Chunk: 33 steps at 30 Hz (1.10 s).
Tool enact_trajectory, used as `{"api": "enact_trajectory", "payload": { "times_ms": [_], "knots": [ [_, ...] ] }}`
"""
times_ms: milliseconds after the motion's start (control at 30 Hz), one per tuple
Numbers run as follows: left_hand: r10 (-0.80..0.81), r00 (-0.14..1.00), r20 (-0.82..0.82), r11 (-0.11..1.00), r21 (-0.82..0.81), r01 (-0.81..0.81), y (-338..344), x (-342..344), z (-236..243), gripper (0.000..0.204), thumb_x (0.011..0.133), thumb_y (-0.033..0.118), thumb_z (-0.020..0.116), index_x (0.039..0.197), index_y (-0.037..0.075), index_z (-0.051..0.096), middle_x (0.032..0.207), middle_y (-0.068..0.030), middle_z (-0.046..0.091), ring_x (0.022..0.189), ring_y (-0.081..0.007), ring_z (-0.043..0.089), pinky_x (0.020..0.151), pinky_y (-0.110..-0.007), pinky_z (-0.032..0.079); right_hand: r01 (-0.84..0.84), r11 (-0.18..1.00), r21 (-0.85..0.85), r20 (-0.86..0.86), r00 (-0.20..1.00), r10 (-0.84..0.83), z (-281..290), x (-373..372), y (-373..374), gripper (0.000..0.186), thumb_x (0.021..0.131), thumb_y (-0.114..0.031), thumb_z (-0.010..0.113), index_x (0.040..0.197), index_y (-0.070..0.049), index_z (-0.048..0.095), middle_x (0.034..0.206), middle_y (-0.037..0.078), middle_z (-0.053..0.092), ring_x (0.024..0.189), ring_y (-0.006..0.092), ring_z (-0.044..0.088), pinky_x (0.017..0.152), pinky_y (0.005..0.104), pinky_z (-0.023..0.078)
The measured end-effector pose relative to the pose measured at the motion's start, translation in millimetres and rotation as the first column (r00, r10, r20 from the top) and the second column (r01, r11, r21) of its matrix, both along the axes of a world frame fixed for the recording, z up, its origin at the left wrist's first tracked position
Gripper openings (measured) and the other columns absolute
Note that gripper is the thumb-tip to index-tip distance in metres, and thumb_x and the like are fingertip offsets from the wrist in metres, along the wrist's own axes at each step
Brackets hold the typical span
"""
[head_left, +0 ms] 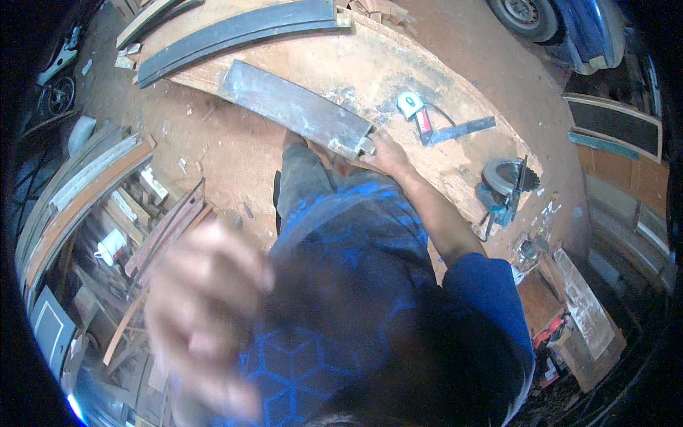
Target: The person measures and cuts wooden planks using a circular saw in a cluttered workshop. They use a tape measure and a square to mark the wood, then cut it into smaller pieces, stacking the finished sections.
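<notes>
A long grey-painted wooden board (295,107) lies slantwise across the near edge of the wooden worktable (370,60). Its right end is cut to a short, pale stub like a tenon. My right hand (388,152) grips the board at that end, fingers partly hidden by the wood. Close below the camera, my left hand (210,299) is raised in front of my shirt, away from the board. Motion smears its fingers, so whether they hold anything does not show.
A white tape measure (410,104) and a square (459,133) lie right of the board. Farther right sits a teal-and-grey power tool (504,183). Another dark board (242,35) lies along the table's far left. Scrap wood (124,213) is heaped on the left; a vehicle wheel (525,16) stands far right.
</notes>
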<state>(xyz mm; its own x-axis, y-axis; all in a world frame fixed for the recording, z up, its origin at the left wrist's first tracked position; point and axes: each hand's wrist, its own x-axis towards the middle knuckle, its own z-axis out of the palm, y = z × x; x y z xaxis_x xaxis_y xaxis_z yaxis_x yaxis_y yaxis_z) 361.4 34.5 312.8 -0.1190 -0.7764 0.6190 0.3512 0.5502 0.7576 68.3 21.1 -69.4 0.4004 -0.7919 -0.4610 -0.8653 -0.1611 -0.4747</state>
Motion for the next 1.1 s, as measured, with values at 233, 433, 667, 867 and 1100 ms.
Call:
{"api": "enact_trajectory", "payload": {
  "times_ms": [233,433,667,867,1100],
  "knots": [
    [0.033,0.266,0.963,0.848,0.114,-0.518,13,-4,-145,0.073,0.08,0.038,0.085,0.142,0.01,0.059,0.131,-0.0173,0.063,0.119,-0.0302,0.06,0.1,-0.042,0.047,0.193,0.972,-0.132,0.328,0.934,-0.141,43,-6,0,0.041,0.083,-0.03,0.076,0.113,-0.004,0.068,0.111,0.019,0.068,0.105,0.0404,0.066,0.089,0.0467,0.053],
    [0.158,0.158,0.975,0.942,-0.101,-0.319,-23,7,-215,0.105,0.067,0.035,0.09,0.156,0.012,0.04,0.153,-0.0169,0.047,0.142,-0.0375,0.043,0.119,-0.047,0.036,0.259,0.883,-0.392,0.643,0.764,0.061,226,7,-36,0.037,0.076,-0.025,0.087,0.102,-0.002,0.071,0.087,0.012,0.07,0.081,0.0277,0.07,0.074,0.0366,0.054],
    [0.171,0.463,0.87,0.96,-0.041,-0.277,-70,-22,-215,0.07,0.074,0.015,0.081,0.138,0.005,0.056,0.132,-0.0184,0.065,0.124,-0.0374,0.061,0.106,-0.046,0.048,0.469,0.873,0.135,0.758,0.519,-0.396,243,-31,-62,0.028,0.098,-0.028,0.072,0.103,-0.001,0.075,0.083,0.003,0.073,0.069,0.0067,0.061,0.065,0.025,0.05],
    [0.103,0.437,0.893,0.974,-0.001,-0.228,-87,-26,-228,0.065,0.074,0.028,0.085,0.129,0.004,0.061,0.122,-0.0203,0.067,0.115,-0.0402,0.063,0.099,-0.046,0.05,0.408,0.859,0.309,0.827,0.33,-0.454,223,-54,-56,0.032,0.108,-0.028,0.055,0.114,-0.001,0.072,0.091,0.004,0.072,0.079,0.0106,0.066,0.073,0.028,0.055],
    [0.133,0.367,0.921,0.909,0.034,-0.416,-113,-12,-260,0.07,0.074,0.053,0.082,0.115,0.0,0.064,0.107,-0.0244,0.068,0.101,-0.0419,0.066,0.087,-0.047,0.051,0.435,0.818,0.376,0.82,0.255,-0.512,231,-49,-66,0.03,0.107,-0.025,0.057,0.113,0.002,0.071,0.096,0.005,0.073,0.079,0.0107,0.067,0.069,0.0268,0.056]
  ]
}}
